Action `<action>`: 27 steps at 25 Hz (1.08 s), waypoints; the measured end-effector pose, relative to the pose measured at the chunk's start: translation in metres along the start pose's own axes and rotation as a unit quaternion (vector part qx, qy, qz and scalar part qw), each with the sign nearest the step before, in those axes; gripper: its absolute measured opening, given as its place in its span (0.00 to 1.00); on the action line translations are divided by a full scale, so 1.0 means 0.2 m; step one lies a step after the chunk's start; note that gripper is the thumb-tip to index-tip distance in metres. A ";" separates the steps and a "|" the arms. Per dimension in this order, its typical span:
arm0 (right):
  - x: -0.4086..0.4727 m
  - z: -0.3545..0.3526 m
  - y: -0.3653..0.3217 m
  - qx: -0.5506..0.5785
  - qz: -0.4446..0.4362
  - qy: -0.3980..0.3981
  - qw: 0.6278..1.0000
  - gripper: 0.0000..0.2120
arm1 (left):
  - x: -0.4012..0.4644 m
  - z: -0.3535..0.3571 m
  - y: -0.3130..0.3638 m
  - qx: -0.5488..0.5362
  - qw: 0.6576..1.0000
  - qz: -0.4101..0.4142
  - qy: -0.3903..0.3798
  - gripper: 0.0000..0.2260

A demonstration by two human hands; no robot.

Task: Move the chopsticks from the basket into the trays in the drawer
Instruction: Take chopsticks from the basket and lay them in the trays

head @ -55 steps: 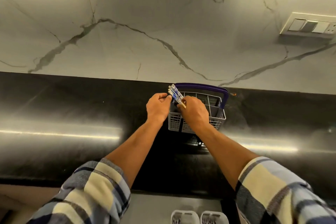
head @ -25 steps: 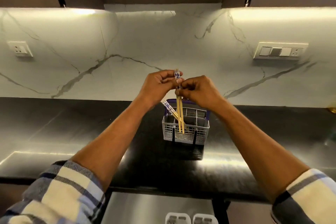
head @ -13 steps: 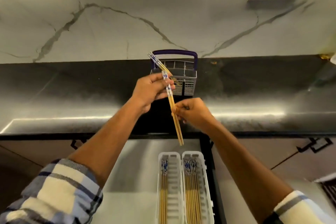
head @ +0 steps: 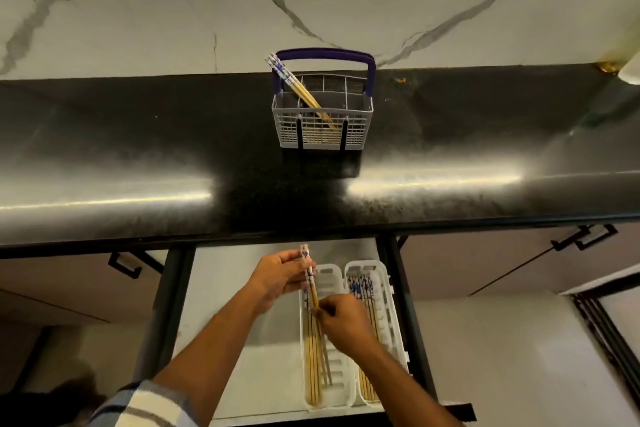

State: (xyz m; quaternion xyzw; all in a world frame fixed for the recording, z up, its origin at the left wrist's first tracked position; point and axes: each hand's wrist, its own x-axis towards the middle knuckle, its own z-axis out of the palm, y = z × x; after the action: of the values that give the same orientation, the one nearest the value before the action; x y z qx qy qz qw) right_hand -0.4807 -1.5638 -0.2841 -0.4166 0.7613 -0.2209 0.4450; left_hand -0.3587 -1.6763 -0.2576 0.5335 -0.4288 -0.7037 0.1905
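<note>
Landmark: counter [head: 138,149], black, glossy, running full width under the marble wall [head: 173,3].

Drawer [head: 263,357] is pulled open just below the counter's front edge. Two white trays [head: 334,276] sit side by side in it, right of drawer centre, both holding chopsticks laid lengthwise.

Basket [head: 323,121] stands on the counter near the wall, grey mesh with a purple handle. A few chopsticks [head: 298,88] lean in it, patterned ends tilted up-left past the rim.

Your arms reach in below the counter edge, over the drawer; plaid sleeve [head: 145,406] shows on the left one.

Your left hand [head: 277,279] has its fingers curled round the patterned top of the held chopsticks [head: 312,291], above the left tray's far end. Your right hand [head: 343,322] pinches the same sticks lower down, fingertips pressed together on the shafts, over the left tray. Held sticks angle down into that tray, tips among those already lying there.
</note>
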 end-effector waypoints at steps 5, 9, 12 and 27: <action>0.07 0.17 0.06 -0.097 0.112 0.059 0.987 0.05 | 0.07 -0.18 -0.09 -0.047 0.995 -0.071 0.058 0.15; 0.12 0.25 0.04 -0.171 0.136 0.079 0.973 0.05 | 0.10 -0.26 -0.10 -0.066 0.991 -0.084 0.080 0.13; 0.15 0.27 0.07 -0.226 0.136 0.059 0.963 0.08 | 0.10 -0.29 -0.10 -0.101 0.988 -0.074 0.088 0.09; 0.14 0.31 0.11 -0.267 0.128 0.046 0.954 0.10 | 0.15 -0.36 -0.15 -0.128 0.982 -0.080 0.113 0.07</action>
State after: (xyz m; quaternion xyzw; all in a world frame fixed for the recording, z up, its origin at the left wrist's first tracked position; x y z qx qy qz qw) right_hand -0.4431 -1.5738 -0.3451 -0.4088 0.8591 0.0300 0.3064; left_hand -0.2980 -1.7100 -0.3036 0.6134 -0.2667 -0.7011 0.2470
